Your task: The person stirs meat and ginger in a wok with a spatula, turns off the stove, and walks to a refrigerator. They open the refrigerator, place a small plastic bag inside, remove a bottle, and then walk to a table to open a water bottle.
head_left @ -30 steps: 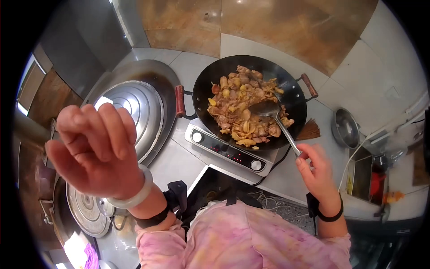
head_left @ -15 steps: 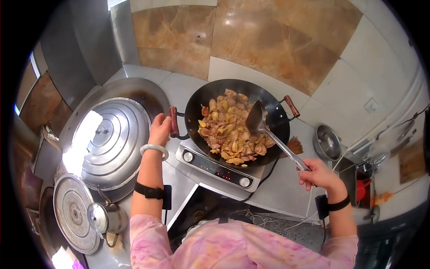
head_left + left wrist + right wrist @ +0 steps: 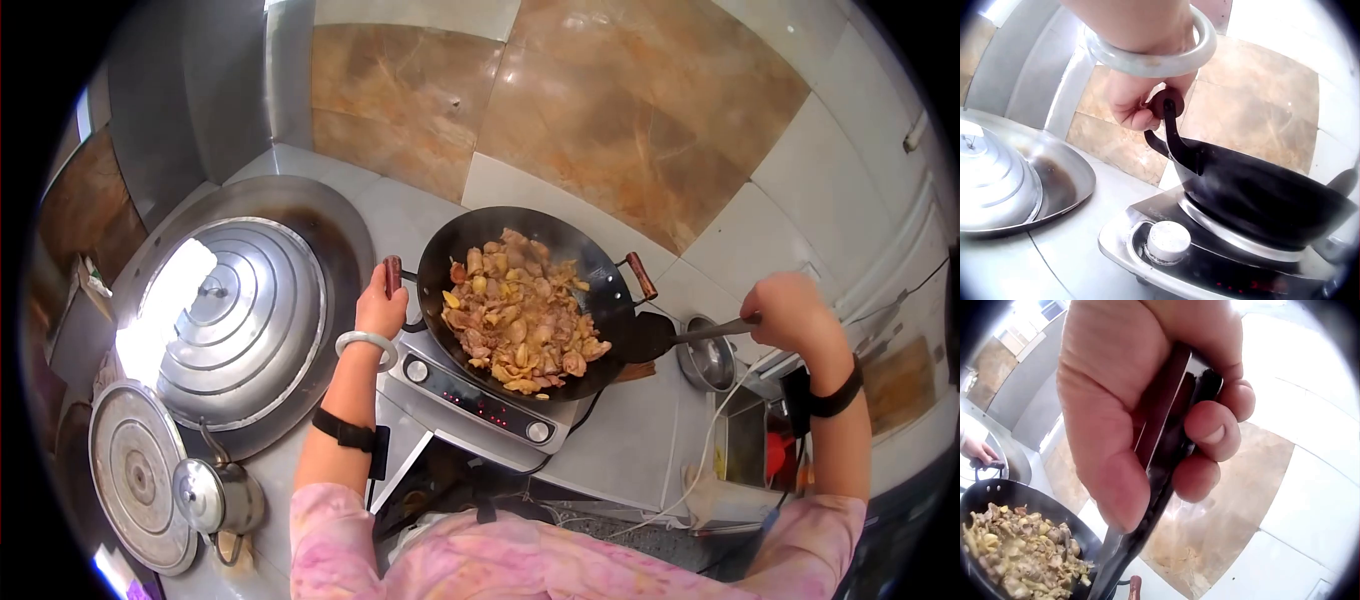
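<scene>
Food [image 3: 525, 315] lies in the black wok [image 3: 607, 298], up on the cooker [image 3: 478, 404]. From far off, I see the left hand [image 3: 380, 307] grip the wok's left handle [image 3: 393, 268] and the right hand [image 3: 795, 312] hold the spatula [image 3: 645, 337] near the right rim. It looks like the stirring step; next calls for a still wok and a low scoop.

Metal wok [image 3: 595, 284], wooden handles [image 3: 642, 276], glossy lid [image 3: 262, 310]

Food [image 3: 520, 315] in wok [image 3: 597, 285], wok on cooktop [image 3: 478, 403], lidded pan [image 3: 340, 228] to left, bowl [image 3: 709, 366] to right
</scene>
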Tool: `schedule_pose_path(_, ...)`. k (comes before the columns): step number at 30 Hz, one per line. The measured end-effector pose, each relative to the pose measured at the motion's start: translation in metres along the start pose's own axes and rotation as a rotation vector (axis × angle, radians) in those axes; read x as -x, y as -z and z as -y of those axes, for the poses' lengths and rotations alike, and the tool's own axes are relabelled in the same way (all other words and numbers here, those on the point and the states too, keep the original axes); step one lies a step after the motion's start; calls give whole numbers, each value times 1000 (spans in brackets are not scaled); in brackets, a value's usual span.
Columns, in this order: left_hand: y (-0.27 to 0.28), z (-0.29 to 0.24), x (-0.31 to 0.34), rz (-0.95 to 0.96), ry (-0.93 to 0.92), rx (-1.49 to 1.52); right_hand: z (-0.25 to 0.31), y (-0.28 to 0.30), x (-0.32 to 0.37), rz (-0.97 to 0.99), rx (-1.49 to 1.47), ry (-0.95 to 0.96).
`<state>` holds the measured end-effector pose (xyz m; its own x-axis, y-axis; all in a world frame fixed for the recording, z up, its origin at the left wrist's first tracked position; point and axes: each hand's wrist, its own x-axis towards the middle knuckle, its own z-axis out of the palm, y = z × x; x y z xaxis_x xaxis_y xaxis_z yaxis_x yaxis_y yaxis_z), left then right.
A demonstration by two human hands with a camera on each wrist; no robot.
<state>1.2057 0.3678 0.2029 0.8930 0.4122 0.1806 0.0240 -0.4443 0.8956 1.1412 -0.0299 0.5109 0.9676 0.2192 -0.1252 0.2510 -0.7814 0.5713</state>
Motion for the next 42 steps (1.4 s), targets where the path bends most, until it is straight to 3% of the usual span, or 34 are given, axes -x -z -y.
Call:
schedule_pose_path(4,8,-14,7,26,40,55,13,-4,-32,139,86,64)
schedule_pose_path(6,5,-4,3,5,16,40,18,-26,-51,258,-182,106)
schedule_pose_path(8,5,-4,2,44,58,51,24,-85,-77,356,-352,76)
schedule_pose_path(10,6,-4,1,43,53,53,50,-116,-94,508,-629,-36)
schedule_pose_path(13,5,-4,2,53,24,44,91,-176,-109,77,-594,16)
schedule_pose_path(15,7,-6,2,59,-9,1,115,-176,-110,-122,-524,41)
schedule_pose_path(18,4,2,-2,62,2,7,122,-152,-107,-156,-291,53)
schedule_pose_path(19,2,4,-4,65,0,5,119,-157,-105,-343,-185,144)
schedule_pose_path(20,1,8,-4,53,4,14,117,-157,-101,-338,-188,141)
schedule_pose_path(22,0,11,-4,47,14,24,108,-134,-81,-642,32,228)
schedule_pose_path(30,2,14,-5,52,46,43,62,-58,-12,-679,189,277)
schedule_pose_path(32,2,11,-4,74,70,53,45,-46,-6,-422,101,167)
schedule_pose_path(33,1,12,-4,66,66,56,33,-44,-8,-422,103,164)
schedule_pose_path(35,1,11,-3,55,63,59,14,-40,-16,-35,52,131)
schedule_pose_path(36,2,8,-2,64,76,73,11,-34,-20,-37,53,132)
schedule_pose_path(38,2,10,-3,71,90,85,7,-26,-29,199,13,63)
schedule_pose_path(39,0,12,-3,53,45,65,7,-25,-35,199,12,63)
schedule_pose_path(41,0,17,-3,27,0,43,11,-32,-51,502,-296,7)
schedule_pose_path(42,2,11,0,58,28,55,17,-51,-61,524,-417,61)
